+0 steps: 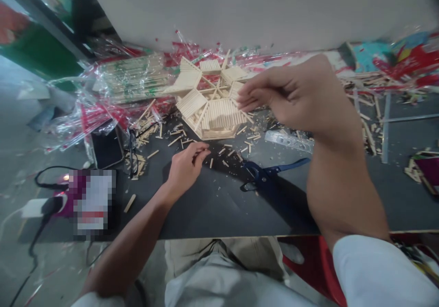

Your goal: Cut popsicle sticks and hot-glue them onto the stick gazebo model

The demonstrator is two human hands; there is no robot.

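A model built of pale wooden sticks (221, 113) stands on the dark table, with slatted roof panels set around a spoked, open middle. My right hand (295, 94) is raised at the model's right side, its thumb and fingertips pressed together. Whatever is in that pinch, if anything, cannot be made out. Low over the table in front of the model is my left hand (187, 165), fingers curled and closed against the thumb. Nothing nameable shows between them. Blue-handled cutters (264, 175) lie on the table below my right hand, partly in shadow.
Cut stick pieces (224, 163) litter the dark table (212, 215). A clear ruler (288, 141) lies under my right wrist. Plastic packs of sticks (133, 78) line the back left. A phone (107, 146), glasses (132, 151) and a purple power strip (70, 193) with cables occupy the left.
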